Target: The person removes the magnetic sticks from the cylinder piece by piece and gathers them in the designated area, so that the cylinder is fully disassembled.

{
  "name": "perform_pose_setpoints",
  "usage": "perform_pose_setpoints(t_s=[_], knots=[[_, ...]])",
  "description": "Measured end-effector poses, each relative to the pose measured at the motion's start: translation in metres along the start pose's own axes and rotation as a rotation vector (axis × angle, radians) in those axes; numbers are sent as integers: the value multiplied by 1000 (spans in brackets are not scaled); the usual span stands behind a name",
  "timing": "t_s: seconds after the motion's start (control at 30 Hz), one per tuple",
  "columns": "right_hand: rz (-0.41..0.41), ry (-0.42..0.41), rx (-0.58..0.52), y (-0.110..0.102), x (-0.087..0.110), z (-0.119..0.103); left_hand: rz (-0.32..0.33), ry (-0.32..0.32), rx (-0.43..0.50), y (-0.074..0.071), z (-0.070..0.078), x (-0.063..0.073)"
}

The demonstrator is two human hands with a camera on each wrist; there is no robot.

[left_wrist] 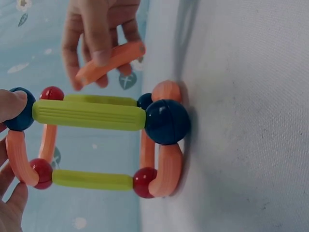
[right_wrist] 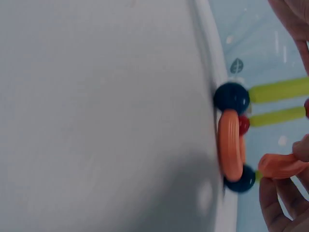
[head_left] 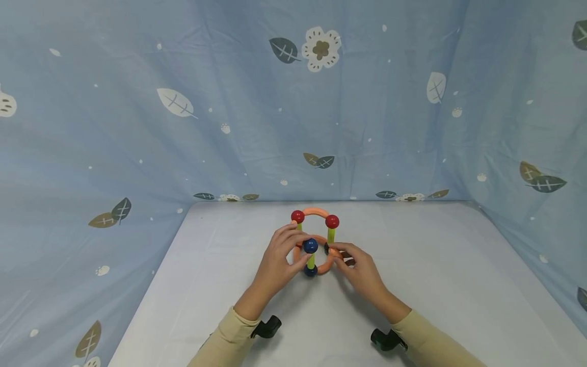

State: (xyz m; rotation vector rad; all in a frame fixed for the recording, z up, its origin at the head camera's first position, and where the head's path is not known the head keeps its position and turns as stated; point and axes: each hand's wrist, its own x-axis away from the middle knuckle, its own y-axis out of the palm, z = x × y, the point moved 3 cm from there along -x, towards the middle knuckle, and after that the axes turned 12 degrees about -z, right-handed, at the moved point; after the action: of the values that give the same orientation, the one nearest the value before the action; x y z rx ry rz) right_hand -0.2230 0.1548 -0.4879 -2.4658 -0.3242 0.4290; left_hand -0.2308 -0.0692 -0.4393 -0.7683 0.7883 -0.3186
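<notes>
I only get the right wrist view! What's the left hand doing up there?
Observer: In the head view, the left hand holds the top blue ball with thumb and finger.
Operator: Cool! What's joining the tops at the back?
Observer: The head view shows an orange curve running between two red balls.
Operator: And the piece in the right hand, is it touching the toy? From here they overlap.
Observer: No, the left wrist view shows a gap between them.
</notes>
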Motion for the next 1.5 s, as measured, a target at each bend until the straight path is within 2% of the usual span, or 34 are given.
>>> perform_pose_setpoints(t_s=[0.27, 0.57, 0.93, 1.07, 1.5], knots=[[-38, 127, 166, -21, 9, 28, -13, -28, 8, 1, 0, 0], [-10, 157, 296, -55, 16, 59, -19, -35, 23, 1, 0, 0], [-23, 216, 370, -80, 21, 80, -14, -16, 23, 2, -2, -1], [-39, 243, 388, -84, 22, 85, -22, -14, 23, 2, -2, -2], [-32, 249, 372, -86, 23, 86, -19, -22, 15, 2, -1, -1]])
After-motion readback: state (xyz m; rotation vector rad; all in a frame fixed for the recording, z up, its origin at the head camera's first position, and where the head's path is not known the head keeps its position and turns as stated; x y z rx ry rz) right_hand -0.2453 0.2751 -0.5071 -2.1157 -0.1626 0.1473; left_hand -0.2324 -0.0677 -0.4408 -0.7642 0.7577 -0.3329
